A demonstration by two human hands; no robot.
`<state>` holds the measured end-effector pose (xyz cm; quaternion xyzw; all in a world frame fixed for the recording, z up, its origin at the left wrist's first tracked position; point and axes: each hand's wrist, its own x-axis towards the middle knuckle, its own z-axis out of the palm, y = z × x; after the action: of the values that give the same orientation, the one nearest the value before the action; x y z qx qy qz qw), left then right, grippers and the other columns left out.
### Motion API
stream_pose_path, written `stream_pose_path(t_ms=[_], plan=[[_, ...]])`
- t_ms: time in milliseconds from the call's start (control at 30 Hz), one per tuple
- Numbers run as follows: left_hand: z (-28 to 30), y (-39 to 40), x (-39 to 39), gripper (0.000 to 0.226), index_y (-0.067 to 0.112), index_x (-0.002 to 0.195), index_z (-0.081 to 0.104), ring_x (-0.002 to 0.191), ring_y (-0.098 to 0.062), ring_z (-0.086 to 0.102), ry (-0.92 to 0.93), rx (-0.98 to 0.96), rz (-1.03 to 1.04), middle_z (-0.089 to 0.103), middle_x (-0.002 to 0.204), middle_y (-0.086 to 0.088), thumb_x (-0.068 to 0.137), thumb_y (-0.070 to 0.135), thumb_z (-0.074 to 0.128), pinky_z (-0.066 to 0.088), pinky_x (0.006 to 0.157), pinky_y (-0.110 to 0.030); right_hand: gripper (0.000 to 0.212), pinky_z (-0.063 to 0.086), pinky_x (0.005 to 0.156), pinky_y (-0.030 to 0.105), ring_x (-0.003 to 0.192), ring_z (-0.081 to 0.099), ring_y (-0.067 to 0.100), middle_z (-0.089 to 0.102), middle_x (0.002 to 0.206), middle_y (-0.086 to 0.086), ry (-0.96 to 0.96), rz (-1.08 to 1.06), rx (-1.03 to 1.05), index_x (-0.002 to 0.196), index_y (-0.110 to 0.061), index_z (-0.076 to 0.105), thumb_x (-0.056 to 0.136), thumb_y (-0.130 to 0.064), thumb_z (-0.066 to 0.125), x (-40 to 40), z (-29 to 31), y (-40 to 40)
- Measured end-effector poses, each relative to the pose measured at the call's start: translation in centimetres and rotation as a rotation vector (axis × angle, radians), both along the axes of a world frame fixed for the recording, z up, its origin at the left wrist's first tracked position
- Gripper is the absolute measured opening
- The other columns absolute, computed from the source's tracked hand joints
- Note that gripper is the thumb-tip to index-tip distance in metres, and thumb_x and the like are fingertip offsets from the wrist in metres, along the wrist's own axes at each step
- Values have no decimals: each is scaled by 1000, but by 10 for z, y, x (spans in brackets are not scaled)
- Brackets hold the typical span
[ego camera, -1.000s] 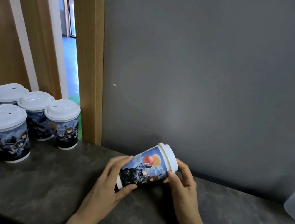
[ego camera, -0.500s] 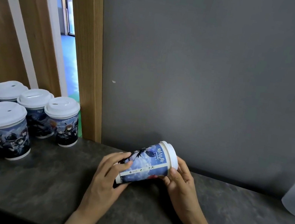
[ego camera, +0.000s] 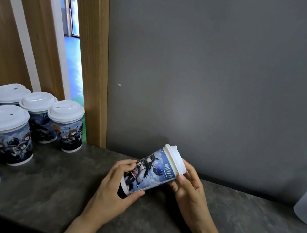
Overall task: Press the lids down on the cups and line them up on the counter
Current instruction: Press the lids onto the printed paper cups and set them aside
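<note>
Printed cup [ego camera: 150, 171], tilted above the counter [ego camera: 54, 191], now shows a different face than a second ago: it is being rotated. Left hand [ego camera: 116, 189] grips its base; right hand [ego camera: 190, 189] pinches the lid [ego camera: 176, 160] rim, probably seating it. Lidded cups [ego camera: 35, 123] wait left.

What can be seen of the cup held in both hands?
The printed cup looks like paper, with dark-haired cartoon figures on blue, and wears a white plastic lid. It lies tilted above the counter, lid up and to the right. The left hand grips its base; the right hand grips the lid end.
</note>
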<state>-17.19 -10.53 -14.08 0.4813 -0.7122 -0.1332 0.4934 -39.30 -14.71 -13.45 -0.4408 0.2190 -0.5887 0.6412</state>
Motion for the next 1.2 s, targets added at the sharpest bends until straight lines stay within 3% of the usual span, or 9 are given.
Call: stream_pose_path(t_ms=[100, 267, 400, 500, 633, 767, 900, 1033, 1200], plan=[[-1, 0, -2, 57, 29, 119, 48, 125, -2, 49, -49, -90, -17, 44, 134, 18, 73, 40, 79, 41, 100, -11, 56, 55, 88, 33, 116, 61, 27, 60, 132, 18, -6, 11, 9, 135, -11, 57, 81, -21, 71, 2, 2, 1], [1, 2, -2, 51, 29, 125, 52, 125, -6, 51, -31, -94, -74, 48, 135, 10, 81, 40, 74, 43, 100, -16, 56, 56, 87, 33, 110, 65, 26, 63, 127, 20, -57, 2, 37, 130, -9, 60, 77, -22, 73, 2, 5, 2], [3, 3, 1, 54, 49, 132, 41, 117, 4, 54, -7, 139, -93, 52, 127, 30, 83, 55, 62, 46, 95, -18, 62, 56, 88, 34, 112, 63, 29, 61, 129, 23, -48, 2, 46, 133, -5, 56, 76, -24, 71, 1, 6, 2], [-1, 2, 2, 63, 55, 133, 35, 118, 4, 51, -54, 223, -44, 50, 127, 33, 76, 64, 62, 45, 98, -20, 61, 56, 85, 31, 110, 64, 25, 63, 126, 19, -39, 6, 54, 132, -9, 58, 74, -25, 71, 0, 6, 2], [2, 3, 1, 66, 38, 130, 45, 123, 2, 48, -98, 12, -27, 45, 131, 22, 72, 51, 75, 39, 101, -12, 51, 57, 81, 30, 107, 65, 22, 65, 122, 15, -63, 5, 72, 126, -11, 63, 76, -21, 72, 1, 5, 2], [1, 2, 0, 66, 31, 128, 51, 121, -5, 52, -126, -102, -23, 46, 130, 14, 70, 42, 81, 41, 102, -18, 42, 57, 78, 29, 104, 67, 22, 68, 119, 15, -66, -6, 76, 124, -11, 65, 82, -14, 67, 2, 3, 2], [2, 3, 0, 62, 35, 132, 48, 124, -5, 50, -98, -45, -72, 47, 133, 16, 77, 48, 74, 38, 104, -16, 57, 58, 79, 30, 106, 66, 23, 65, 123, 18, -81, -8, 91, 130, -7, 60, 76, -22, 72, 0, 4, 1], [2, 3, 0, 55, 50, 135, 39, 120, 9, 49, -69, 141, -85, 49, 129, 34, 84, 57, 59, 43, 98, -14, 63, 57, 80, 29, 107, 64, 23, 64, 125, 17, -73, 3, 84, 133, -6, 56, 75, -24, 71, -2, 4, 0], [4, 3, 2, 61, 43, 129, 50, 119, 5, 52, -28, 85, -35, 54, 126, 29, 74, 49, 74, 39, 99, -10, 62, 56, 70, 28, 99, 67, 21, 65, 119, 15, -53, 6, 106, 128, -9, 60, 69, -23, 74, -3, 4, 1]])
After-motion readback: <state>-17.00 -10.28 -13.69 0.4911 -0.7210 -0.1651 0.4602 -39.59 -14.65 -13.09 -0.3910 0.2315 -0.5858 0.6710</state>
